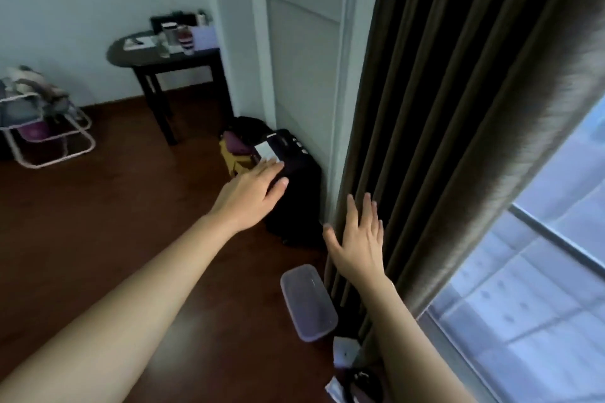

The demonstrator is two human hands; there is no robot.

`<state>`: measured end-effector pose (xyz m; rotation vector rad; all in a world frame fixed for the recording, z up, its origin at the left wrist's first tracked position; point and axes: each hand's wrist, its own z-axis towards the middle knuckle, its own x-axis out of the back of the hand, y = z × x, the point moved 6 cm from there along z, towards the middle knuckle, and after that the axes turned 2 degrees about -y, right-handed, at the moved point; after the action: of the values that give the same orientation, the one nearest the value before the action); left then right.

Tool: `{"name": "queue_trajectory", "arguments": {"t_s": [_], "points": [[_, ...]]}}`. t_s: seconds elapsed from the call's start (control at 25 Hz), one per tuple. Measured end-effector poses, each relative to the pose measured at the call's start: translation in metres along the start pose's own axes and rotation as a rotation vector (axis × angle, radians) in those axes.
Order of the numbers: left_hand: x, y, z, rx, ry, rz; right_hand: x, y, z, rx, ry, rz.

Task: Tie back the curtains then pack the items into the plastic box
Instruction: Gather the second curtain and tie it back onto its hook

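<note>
A dark brown pleated curtain [458, 108] hangs bunched along the right, next to a bright window [540, 271]. My right hand [358, 239] lies flat with fingers spread against the curtain's left edge, holding nothing. My left hand [252, 193] reaches forward, open, fingers extended over a dark suitcase [294, 186]. A clear plastic box [307, 301] sits on the wooden floor below my right hand. Small items, white and dark [350, 370], lie on the floor by the curtain's foot, partly hidden by my right forearm.
A white wall corner [340, 75] stands left of the curtain. A dark round table [163, 59] with bottles and papers is at the back. A folding chair piled with clothes [39, 114] stands at the left. Yellow and purple bags [235, 150] sit beside the suitcase.
</note>
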<state>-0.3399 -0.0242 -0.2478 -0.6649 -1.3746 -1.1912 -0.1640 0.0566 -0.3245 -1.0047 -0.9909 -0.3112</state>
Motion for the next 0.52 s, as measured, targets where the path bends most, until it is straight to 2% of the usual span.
{"name": "queue_trajectory", "arguments": {"t_s": [0.2,0.4,0.52], "points": [[-0.002,-0.022,0.056,-0.249,-0.016,-0.115,-0.018,-0.023,0.024,-0.123,0.106,-0.037],[-0.017,0.003,0.129,-0.369,0.013,-0.342,-0.002,-0.017,0.075,-0.195,0.246,-0.087],[-0.023,0.017,0.166,-0.425,-0.023,-0.431,0.010,-0.013,0.107,-0.214,0.320,-0.089]]}}
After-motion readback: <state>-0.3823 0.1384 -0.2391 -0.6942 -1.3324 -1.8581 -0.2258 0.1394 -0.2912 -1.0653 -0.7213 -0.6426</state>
